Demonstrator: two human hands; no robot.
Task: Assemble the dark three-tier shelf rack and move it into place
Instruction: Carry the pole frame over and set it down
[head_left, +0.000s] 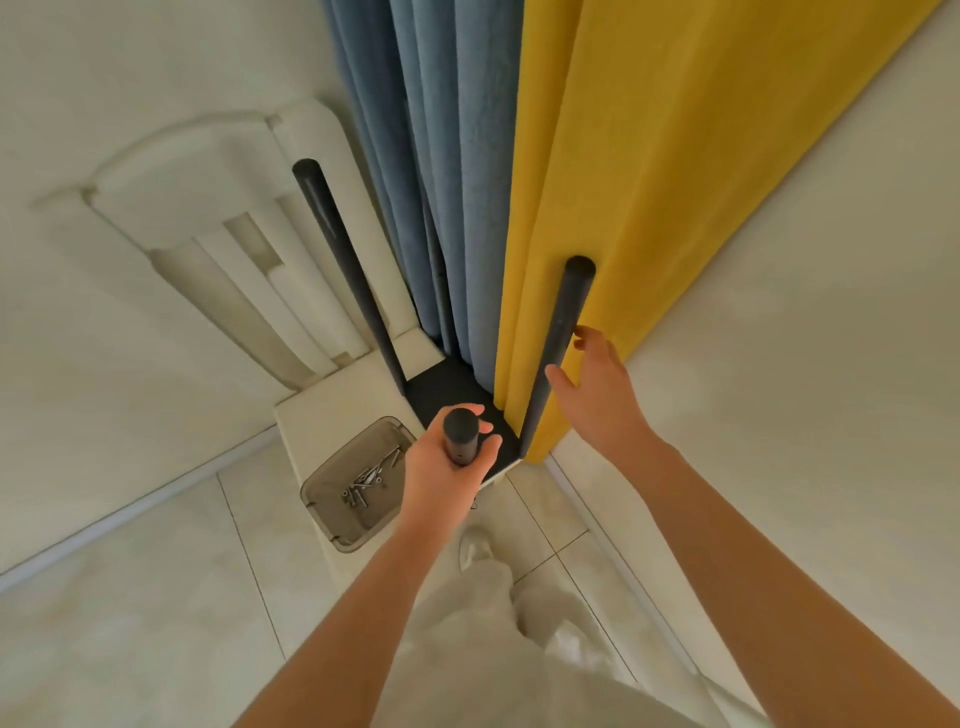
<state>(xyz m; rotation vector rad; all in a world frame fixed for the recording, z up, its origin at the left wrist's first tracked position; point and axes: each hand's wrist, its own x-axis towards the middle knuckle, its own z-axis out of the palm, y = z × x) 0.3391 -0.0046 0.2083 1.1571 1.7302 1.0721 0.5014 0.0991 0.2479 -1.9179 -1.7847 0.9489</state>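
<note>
A dark shelf board (441, 387) lies on a white chair seat (332, 410), with dark round posts standing up from it. One post (343, 265) rises at the back left. Another post (558, 340) rises at the right, against the yellow curtain. My left hand (441, 467) grips the top of the nearest post (460, 434). My right hand (592, 387) is beside the right post with fingers spread, thumb near the post and not closed round it. The board's far part is hidden behind the curtains.
A clear grey plastic tray (332, 512) with several screws sits on the chair seat at the left. The white chair back (208, 218) stands against the wall. Blue curtain (441, 156) and yellow curtain (649, 156) hang close behind. Tiled floor (156, 597) lies below.
</note>
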